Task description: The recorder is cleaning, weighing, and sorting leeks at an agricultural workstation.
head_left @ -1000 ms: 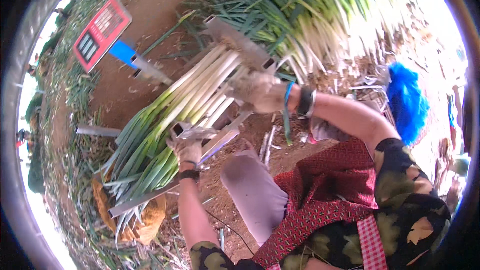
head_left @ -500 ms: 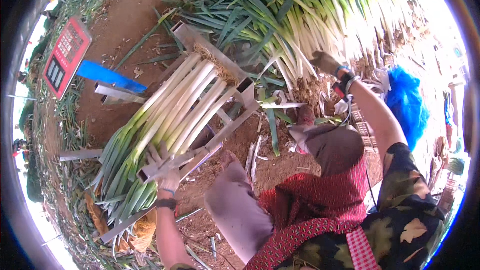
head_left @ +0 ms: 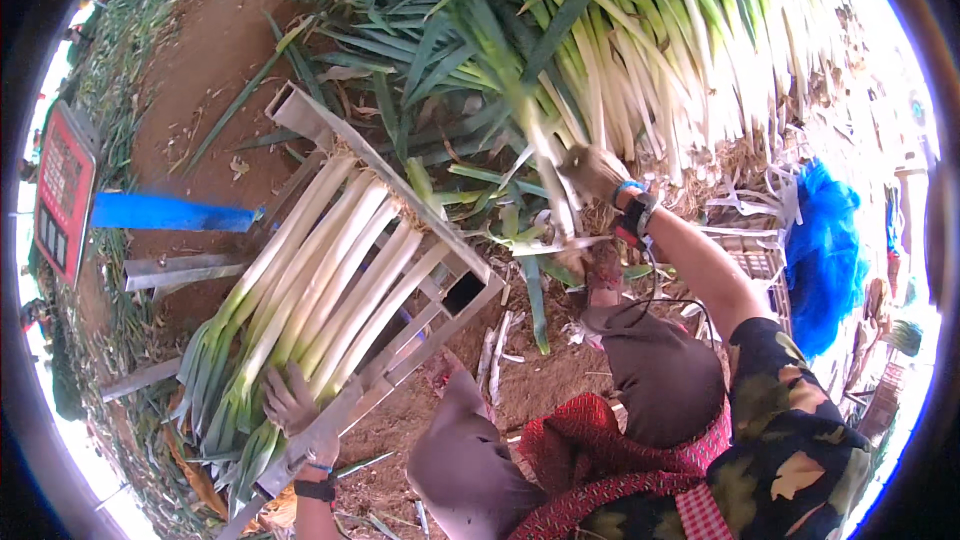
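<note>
Long green onions (head_left: 335,270) with white stalks lie side by side on a slanted metal frame (head_left: 440,250), roots against its upper crossbar and leaves hanging at the lower left. My left hand (head_left: 288,402) rests on them near where white turns green, fingers spread and lying flat. To the right of the frame, my right hand (head_left: 597,176) is closed around a single green onion (head_left: 541,140), blurred by motion, at the edge of a large heap of green onions (head_left: 660,70). The fingers of that hand are partly hidden.
A red scale display (head_left: 66,190) on a blue arm stands at the left. Blue netting (head_left: 825,255) lies by a plastic crate (head_left: 745,258) at the right. My knees are close below the frame. Loose leaves and peelings litter the soil (head_left: 190,110).
My right hand has moved left and down from the heap's root ends and now has a green onion in it. The view has shifted; my left hand still lies on the framed stalks.
</note>
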Demonstrator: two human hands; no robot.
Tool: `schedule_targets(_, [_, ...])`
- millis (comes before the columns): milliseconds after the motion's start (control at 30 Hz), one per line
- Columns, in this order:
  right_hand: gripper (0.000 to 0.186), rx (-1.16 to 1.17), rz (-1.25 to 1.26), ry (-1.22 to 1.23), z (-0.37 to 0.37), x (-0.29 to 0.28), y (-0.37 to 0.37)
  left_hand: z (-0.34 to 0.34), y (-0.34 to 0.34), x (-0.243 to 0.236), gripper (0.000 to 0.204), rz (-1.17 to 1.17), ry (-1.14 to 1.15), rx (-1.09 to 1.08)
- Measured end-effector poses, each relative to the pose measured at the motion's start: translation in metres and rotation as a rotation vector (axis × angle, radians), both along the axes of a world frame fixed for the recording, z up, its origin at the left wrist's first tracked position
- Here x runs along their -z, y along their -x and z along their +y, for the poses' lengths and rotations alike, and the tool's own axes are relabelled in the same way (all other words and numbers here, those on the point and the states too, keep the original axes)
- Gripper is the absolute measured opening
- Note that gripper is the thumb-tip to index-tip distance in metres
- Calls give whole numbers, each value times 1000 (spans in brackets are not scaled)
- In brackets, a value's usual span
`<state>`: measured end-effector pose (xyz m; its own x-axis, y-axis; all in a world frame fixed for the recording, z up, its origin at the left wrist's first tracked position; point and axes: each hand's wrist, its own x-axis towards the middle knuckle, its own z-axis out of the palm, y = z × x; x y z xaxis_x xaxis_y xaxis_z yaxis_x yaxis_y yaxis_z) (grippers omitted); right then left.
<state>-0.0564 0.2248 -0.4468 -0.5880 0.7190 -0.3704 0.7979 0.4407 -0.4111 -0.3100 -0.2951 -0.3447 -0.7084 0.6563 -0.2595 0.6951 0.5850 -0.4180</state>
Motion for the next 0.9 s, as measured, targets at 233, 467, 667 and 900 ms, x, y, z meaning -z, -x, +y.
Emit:
schedule_targets(233, [62,459,-46,-195,59,0,14,-18,2,12,90,-1,3,-38])
schedule_targets(467, [34,456,330,109,76,31,-16,-12,0,12,90,-5,-4,-41])
schedule_targets(667, [21,526,639,828,9,-66,-44,13,-6,8,90,-75,-82,-10])
schedule_targets(900, [21,363,855,1035,-62,-187,-49,-41,60,18,42,-302,-248,267])
